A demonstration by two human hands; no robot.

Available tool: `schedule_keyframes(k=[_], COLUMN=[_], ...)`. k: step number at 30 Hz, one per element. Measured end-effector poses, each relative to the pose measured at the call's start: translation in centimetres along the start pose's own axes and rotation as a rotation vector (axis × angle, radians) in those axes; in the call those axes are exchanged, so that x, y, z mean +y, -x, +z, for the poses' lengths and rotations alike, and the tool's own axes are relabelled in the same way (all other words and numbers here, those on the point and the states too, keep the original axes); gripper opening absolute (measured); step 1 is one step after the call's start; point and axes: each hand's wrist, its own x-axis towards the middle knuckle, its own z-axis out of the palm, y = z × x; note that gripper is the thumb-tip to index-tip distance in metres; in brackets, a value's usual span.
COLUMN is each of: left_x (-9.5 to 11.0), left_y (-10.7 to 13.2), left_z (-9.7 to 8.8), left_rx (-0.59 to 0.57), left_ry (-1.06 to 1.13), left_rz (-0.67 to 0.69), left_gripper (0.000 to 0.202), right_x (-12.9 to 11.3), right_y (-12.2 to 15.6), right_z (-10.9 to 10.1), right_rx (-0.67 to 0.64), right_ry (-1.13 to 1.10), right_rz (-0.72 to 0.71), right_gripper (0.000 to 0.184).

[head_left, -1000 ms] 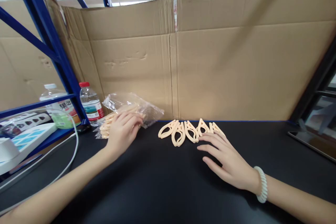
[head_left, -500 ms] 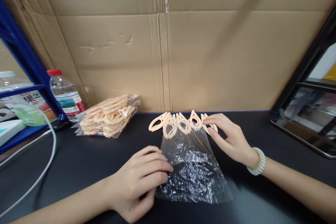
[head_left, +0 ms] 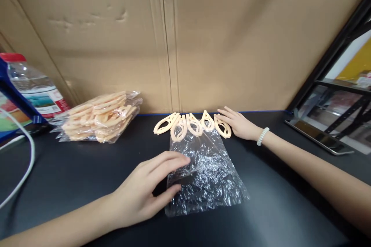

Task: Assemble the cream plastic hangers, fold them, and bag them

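A flat, clear plastic bag (head_left: 205, 173) lies wrinkled on the black table. Across its far end runs a row of several peach plastic teardrop-shaped loops (head_left: 194, 125); I cannot tell whether they are large clothes pegs or folded hangers. My left hand (head_left: 156, 185) is open over the bag's left edge, thumb apart from the fingers, fingertips at the film. My right hand (head_left: 240, 123) lies open beside the rightmost loop (head_left: 223, 127), its fingers stretched out and holding nothing. A pale coiled band (head_left: 262, 136) circles the right wrist.
Clear bags full of similar peach pieces (head_left: 98, 117) are piled at the back left. Behind them stands a red-capped bottle (head_left: 37, 88) near a blue frame and a white cable (head_left: 30, 162). Cardboard (head_left: 232, 46) walls the back. A tablet-like device (head_left: 319, 137) lies at the right.
My right hand has moved from above the rightmost loop to its right side. My left hand has shifted up the bag and its thumb has spread. The whole view has tilted down and turned.
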Motion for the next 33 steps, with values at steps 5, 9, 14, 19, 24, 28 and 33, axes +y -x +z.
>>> schedule_keyframes(k=[5, 9, 14, 19, 24, 28, 33], left_x=[0.7, 0.9, 0.8, 1.2, 1.4, 1.5, 1.4], left_y=[0.1, 0.2, 0.3, 0.3, 0.4, 0.2, 0.2], left_z=[-0.1, -0.1, -0.2, -0.4, -0.5, -0.5, -0.4], left_rx=[-0.197, -0.256, -0.308, -0.335, -0.286, -0.235, -0.204], left_ry=[-0.087, -0.124, -0.175, -0.242, -0.254, -0.226, -0.207], left_rz=[0.086, 0.105, 0.129, 0.103, 0.109, 0.129, 0.152], left_gripper=[0.048, 0.045, 0.045, 0.043, 0.042, 0.040, 0.039], right_x=[-0.2, -0.6, -1.9, -3.3, -3.1, -2.6, -2.8], right_y=[0.7, 1.8, 2.6, 2.6, 2.9, 3.3, 3.7], right_z=[-0.7, -2.5, -5.8, -7.9, -8.6, -9.7, -10.3], right_rx=[-0.057, -0.087, -0.201, -0.262, -0.207, -0.096, 0.049], right_ry=[0.019, -0.057, -0.160, -0.218, -0.269, -0.310, -0.430], right_rz=[0.028, 0.058, 0.029, 0.071, 0.056, 0.063, 0.122], right_gripper=[0.059, 0.048, 0.037, 0.034, 0.030, 0.028, 0.034])
